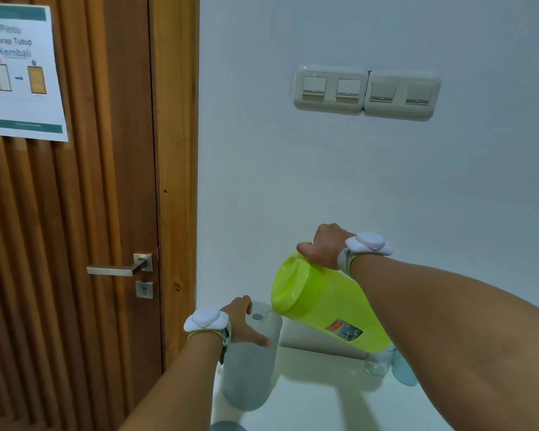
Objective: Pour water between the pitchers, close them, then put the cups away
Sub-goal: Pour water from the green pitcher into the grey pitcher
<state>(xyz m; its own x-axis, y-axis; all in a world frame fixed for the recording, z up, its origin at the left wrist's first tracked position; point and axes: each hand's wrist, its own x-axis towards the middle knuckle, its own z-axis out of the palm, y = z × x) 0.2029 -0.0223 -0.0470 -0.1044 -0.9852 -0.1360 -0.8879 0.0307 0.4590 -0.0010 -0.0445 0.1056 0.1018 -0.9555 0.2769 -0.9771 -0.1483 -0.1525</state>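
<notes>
Two pitchers meet over a white table [324,399]. A person's left hand [243,325] holds the top of the upright frosted pitcher [249,368], fingers curled over its rim. The right hand [324,244] grips the lidded green pitcher [318,300], tilted with its spout at the frosted one's mouth; water levels cannot be told. Two cups stand beneath it, a clear cup [377,365] beside a blue cup [403,371]. Behind are two switch plates [330,88] and a wooden door [75,213].
</notes>
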